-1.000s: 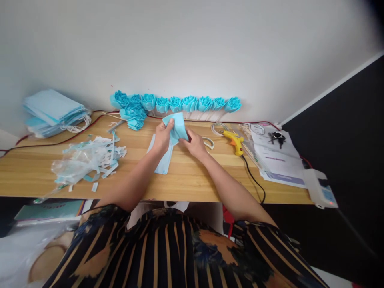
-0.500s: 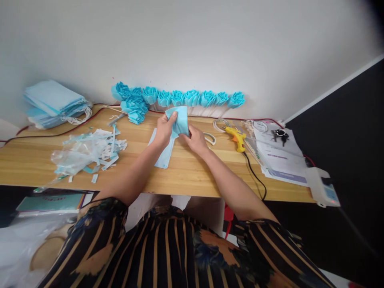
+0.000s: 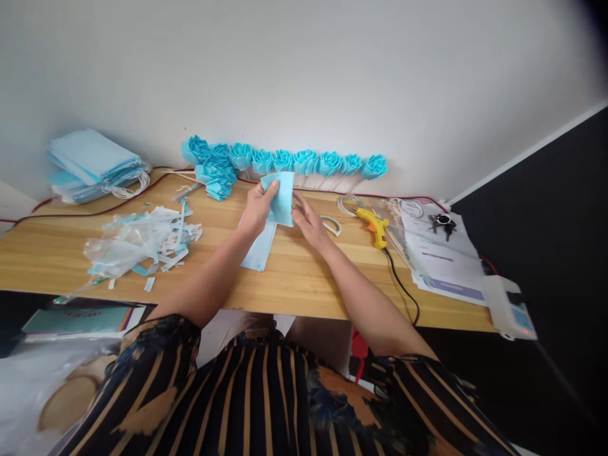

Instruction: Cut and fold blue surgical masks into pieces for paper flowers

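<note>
My left hand [image 3: 258,206] pinches a light-blue piece of face-mask fabric [image 3: 284,199] by its left side, thumb on top, and holds it above the table. At the fabric's right edge is my right hand [image 3: 310,221], its thumb and fingers apart; whether a fingertip touches the edge I cannot make out. Under my left hand and the fabric lies a flat light-blue strip of mask fabric [image 3: 259,250], partly hidden. A pale curved handle [image 3: 331,225] rests on the table just right of my right hand.
Blue fabric flowers [image 3: 304,162] line the wall. A stack of masks [image 3: 95,158] sits at left, behind plastic and scraps [image 3: 137,244]. On the right are a yellow glue gun [image 3: 375,227] with its cord, papers [image 3: 444,253], keys [image 3: 444,223] and a white power strip [image 3: 508,307].
My right hand has loosened from the fabric's lower right corner, and its fingers have spread. The fabric now hangs flatter and more upright in my left hand.
</note>
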A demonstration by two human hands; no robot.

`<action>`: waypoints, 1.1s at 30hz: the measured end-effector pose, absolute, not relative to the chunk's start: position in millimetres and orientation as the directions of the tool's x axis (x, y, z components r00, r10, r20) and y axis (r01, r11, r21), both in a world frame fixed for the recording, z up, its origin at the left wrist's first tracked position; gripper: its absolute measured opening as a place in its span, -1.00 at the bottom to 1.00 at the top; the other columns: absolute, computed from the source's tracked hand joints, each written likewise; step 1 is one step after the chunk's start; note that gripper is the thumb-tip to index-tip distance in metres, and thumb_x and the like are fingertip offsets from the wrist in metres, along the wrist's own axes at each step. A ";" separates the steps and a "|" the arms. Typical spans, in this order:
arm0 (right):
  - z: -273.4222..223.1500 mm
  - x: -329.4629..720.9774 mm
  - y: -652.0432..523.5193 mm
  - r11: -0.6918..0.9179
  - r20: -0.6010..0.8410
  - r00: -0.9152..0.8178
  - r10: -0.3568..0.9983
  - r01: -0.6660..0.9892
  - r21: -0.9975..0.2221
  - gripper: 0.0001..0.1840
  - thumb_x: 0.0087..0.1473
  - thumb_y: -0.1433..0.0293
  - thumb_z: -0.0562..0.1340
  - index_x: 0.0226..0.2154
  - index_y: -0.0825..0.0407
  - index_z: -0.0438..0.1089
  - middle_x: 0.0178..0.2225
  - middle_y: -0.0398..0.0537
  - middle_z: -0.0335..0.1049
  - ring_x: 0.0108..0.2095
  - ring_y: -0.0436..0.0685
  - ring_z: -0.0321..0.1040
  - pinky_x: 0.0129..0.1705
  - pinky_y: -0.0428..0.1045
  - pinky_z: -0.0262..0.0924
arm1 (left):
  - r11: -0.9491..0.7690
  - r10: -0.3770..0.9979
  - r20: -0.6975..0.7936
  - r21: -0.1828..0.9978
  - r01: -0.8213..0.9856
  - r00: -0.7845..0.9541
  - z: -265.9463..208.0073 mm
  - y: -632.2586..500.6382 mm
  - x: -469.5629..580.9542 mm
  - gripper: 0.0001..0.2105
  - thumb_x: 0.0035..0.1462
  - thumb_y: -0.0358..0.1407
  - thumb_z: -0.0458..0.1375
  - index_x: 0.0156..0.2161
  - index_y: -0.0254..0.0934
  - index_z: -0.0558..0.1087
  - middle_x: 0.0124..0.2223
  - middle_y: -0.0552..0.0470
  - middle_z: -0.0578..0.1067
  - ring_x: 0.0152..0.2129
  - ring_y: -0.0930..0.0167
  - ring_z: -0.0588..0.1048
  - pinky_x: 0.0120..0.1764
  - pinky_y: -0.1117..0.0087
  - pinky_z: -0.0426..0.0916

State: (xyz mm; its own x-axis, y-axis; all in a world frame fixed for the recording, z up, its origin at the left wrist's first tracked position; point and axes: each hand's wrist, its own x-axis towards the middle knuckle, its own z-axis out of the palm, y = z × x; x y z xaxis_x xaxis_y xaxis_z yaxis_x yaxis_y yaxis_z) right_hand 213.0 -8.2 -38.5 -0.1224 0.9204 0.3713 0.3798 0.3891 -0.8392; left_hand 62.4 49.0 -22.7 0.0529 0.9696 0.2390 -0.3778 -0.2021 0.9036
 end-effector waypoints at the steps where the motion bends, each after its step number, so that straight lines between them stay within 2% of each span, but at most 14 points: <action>1: -37.2 214.4 -8.1 0.394 0.383 -0.102 0.918 0.319 -0.862 -0.30 0.20 -0.06 0.07 0.23 0.00 0.21 -0.35 -0.07 0.42 -0.33 0.13 0.35 -0.24 0.03 0.26 | -0.192 0.970 0.231 0.918 -0.346 0.075 -23.4 48.5 62.6 -0.61 -0.04 0.01 0.32 -0.31 -0.32 0.48 -0.42 0.06 0.47 -0.48 0.46 0.41 -0.38 0.45 0.30; 4: -34.8 216.8 -5.6 0.375 0.382 0.003 0.924 0.188 -0.908 -0.31 0.17 -0.13 0.05 0.14 -0.03 0.30 -0.31 -0.06 0.40 -0.31 0.11 0.35 -0.30 -0.01 0.26 | -0.171 0.964 0.209 0.961 -0.217 0.165 -26.2 44.9 64.4 -0.62 -0.02 0.01 0.31 -0.36 -0.33 0.48 -0.46 0.05 0.46 -0.51 0.44 0.39 -0.43 0.45 0.28; 7: -34.9 217.3 -1.7 0.307 0.323 0.106 0.940 0.141 -0.941 -0.36 0.12 -0.14 0.11 0.03 -0.05 0.38 -0.33 -0.09 0.38 -0.36 0.07 0.31 -0.33 -0.04 0.26 | -0.169 0.937 0.198 0.978 -0.122 0.286 -29.2 41.2 66.5 -0.65 0.02 -0.02 0.28 -0.35 -0.34 0.51 -0.43 0.00 0.50 -0.51 0.42 0.42 -0.44 0.44 0.28; 11: -37.0 218.9 2.6 0.302 0.314 0.169 0.934 0.093 -0.949 -0.53 0.04 -0.01 0.27 -0.16 -0.01 0.45 -0.39 -0.14 0.39 -0.40 0.02 0.29 -0.32 -0.06 0.24 | -0.231 0.899 0.221 0.973 -0.021 0.378 -33.1 40.3 67.9 -0.71 0.03 -0.08 0.26 -0.36 -0.33 0.54 -0.47 0.03 0.49 -0.54 0.44 0.38 -0.49 0.47 0.20; 15: -37.8 222.6 4.5 0.349 0.377 0.169 0.911 0.177 -0.920 -0.71 0.02 0.13 0.30 -0.40 0.03 0.44 -0.47 -0.17 0.36 -0.43 -0.01 0.24 -0.32 -0.06 0.16 | -0.301 0.877 0.251 0.952 0.062 0.410 -36.1 41.4 68.7 -0.72 0.05 -0.11 0.23 -0.46 -0.32 0.52 -0.50 0.04 0.47 -0.55 0.44 0.35 -0.51 0.46 0.17; 18: -36.2 225.1 4.5 0.350 0.385 0.175 0.906 0.198 -0.915 -0.73 0.04 0.16 0.29 -0.42 0.04 0.43 -0.49 -0.19 0.34 -0.45 -0.02 0.21 -0.33 -0.06 0.14 | -0.265 0.879 0.206 0.961 0.080 0.430 -37.4 41.4 69.5 -0.72 0.06 -0.11 0.23 -0.44 -0.34 0.52 -0.50 0.02 0.46 -0.56 0.43 0.35 -0.50 0.44 0.18; 24: -32.2 229.7 4.9 0.324 0.335 0.149 0.930 0.088 -0.942 -0.66 0.03 0.08 0.29 -0.36 0.02 0.44 -0.44 -0.16 0.40 -0.43 0.00 0.27 -0.35 -0.07 0.17 | -0.208 0.878 0.153 0.975 0.074 0.453 -38.3 38.7 71.3 -0.65 0.01 -0.03 0.23 -0.42 -0.35 0.46 -0.48 0.03 0.43 -0.56 0.46 0.32 -0.49 0.44 0.19; 26: -32.2 231.0 5.3 0.322 0.338 0.102 0.936 0.148 -0.935 -0.65 0.00 0.07 0.31 -0.32 0.02 0.49 -0.39 -0.13 0.46 -0.39 0.02 0.31 -0.33 -0.07 0.18 | -0.205 0.872 0.129 0.972 0.113 0.471 -38.3 37.8 71.4 -0.61 -0.01 0.01 0.23 -0.40 -0.37 0.47 -0.47 0.04 0.42 -0.55 0.46 0.32 -0.48 0.45 0.19; 29: -33.3 231.2 5.3 0.315 0.358 0.113 0.927 0.285 -0.905 -0.67 0.00 0.10 0.31 -0.42 0.04 0.51 -0.46 -0.14 0.45 -0.42 0.02 0.29 -0.36 -0.07 0.15 | -0.223 0.854 0.117 0.963 0.153 0.506 -38.0 37.5 71.3 -0.55 -0.04 0.06 0.24 -0.34 -0.39 0.49 -0.44 0.04 0.42 -0.50 0.45 0.34 -0.45 0.45 0.18; 33: -33.5 229.5 4.1 0.322 0.385 0.211 0.899 0.279 -0.905 -0.69 0.03 0.14 0.30 -0.46 0.05 0.50 -0.53 -0.17 0.39 -0.47 0.00 0.23 -0.39 -0.07 0.11 | -0.221 0.857 0.090 0.954 0.203 0.507 -35.2 37.6 71.5 -0.51 -0.08 0.08 0.24 -0.32 -0.40 0.50 -0.43 0.04 0.42 -0.49 0.45 0.33 -0.45 0.45 0.17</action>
